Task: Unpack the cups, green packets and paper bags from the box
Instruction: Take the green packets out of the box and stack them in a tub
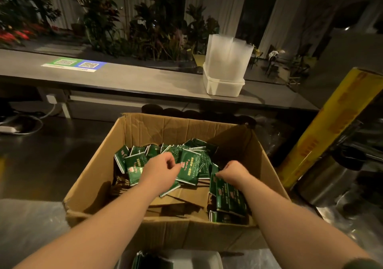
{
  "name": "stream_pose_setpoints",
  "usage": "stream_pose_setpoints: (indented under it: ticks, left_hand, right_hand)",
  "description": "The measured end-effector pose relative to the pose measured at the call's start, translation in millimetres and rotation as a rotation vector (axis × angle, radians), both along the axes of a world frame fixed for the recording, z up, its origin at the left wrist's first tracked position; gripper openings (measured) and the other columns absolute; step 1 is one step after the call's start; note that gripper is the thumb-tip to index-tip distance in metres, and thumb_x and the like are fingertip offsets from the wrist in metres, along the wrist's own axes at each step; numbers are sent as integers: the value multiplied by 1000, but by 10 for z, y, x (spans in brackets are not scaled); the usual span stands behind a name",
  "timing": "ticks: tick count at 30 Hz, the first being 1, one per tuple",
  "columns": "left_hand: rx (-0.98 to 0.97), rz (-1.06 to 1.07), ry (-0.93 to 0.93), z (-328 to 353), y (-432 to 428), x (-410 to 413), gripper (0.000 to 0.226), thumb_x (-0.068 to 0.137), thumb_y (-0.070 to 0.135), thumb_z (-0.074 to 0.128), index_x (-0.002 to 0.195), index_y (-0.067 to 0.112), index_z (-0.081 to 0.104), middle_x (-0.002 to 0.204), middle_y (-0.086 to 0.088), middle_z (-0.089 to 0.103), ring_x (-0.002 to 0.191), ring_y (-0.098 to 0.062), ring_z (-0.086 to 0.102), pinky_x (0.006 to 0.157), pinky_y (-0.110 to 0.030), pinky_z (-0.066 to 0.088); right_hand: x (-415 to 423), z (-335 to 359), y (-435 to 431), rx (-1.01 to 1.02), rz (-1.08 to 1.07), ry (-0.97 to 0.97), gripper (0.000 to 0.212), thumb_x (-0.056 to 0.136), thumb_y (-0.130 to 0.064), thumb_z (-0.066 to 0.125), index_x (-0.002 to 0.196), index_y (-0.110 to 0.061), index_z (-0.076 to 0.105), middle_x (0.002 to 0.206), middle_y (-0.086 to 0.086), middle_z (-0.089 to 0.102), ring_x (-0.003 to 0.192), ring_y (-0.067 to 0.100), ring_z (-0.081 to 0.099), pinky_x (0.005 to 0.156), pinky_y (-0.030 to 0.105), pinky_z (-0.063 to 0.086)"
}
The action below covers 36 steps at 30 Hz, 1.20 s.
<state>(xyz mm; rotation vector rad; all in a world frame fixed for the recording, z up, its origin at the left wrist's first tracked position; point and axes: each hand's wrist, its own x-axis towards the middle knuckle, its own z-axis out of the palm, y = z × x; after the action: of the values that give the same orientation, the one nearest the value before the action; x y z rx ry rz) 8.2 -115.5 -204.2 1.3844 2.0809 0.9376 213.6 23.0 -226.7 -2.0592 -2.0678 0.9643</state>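
An open cardboard box (132, 140) stands in front of me with both hands inside it. Several green packets (189, 166) lie heaped across the back half of the box. My left hand (160, 170) sits on the heap with fingers curled, pinching the edge of a packet. My right hand (233, 173) grips the top of a bundle of green packets (228, 198) standing along the right wall. Brown paper bags (186, 196) lie flat on the box floor. More green packets (145, 260) lie in a pale container below the box, at the bottom edge of the view.
A grey counter (128, 78) runs behind the box, with a white tub of clear plastic straws (226, 65) and a code sign (74, 64). A yellow roll (331, 128) leans at the right beside steel vessels (323, 183). Plants line the back.
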Motion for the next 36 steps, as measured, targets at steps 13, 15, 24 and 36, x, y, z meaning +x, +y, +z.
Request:
stream_pose_setpoints:
  ticks: [13, 15, 24, 36]
  left_hand:
    - [-6, -125, 205, -185, 193, -104, 24, 95, 30, 63, 75, 23, 53, 65, 5, 55, 61, -14, 51, 55, -29, 37]
    - [-11, -140, 214, -183, 170, -92, 25, 96, 30, 62, 75, 23, 52, 65, 6, 54, 60, -11, 48, 54, -28, 34]
    - [9, -174, 203, -208, 115, -124, 23, 96, 30, 62, 76, 25, 51, 70, 5, 56, 65, -14, 51, 58, -29, 38]
    - [-27, -94, -1134, 85, 30, -57, 97, 82, 55, 64, 157, 57, 1, 166, -10, 26, 146, -42, 33, 116, -57, 29]
  right_hand:
    - [-271, -328, 136, 172, 142, -370, 18, 96, -34, 61, 89, -18, 66, 84, 0, 67, 76, 19, 66, 73, 37, 60]
    - [-263, -353, 107, 132, 145, -377, 38, 96, -54, 59, 83, -18, 63, 82, -1, 67, 72, 16, 65, 67, 33, 58]
    - [-172, -248, 138, 174, 66, -279, 7, 91, -20, 68, 96, -16, 66, 84, 2, 67, 76, 20, 68, 74, 38, 63]
    - [-815, 639, -593, -45, 269, 518, 40, 89, -7, 75, 127, -12, 63, 110, 6, 69, 93, 19, 74, 76, 34, 65]
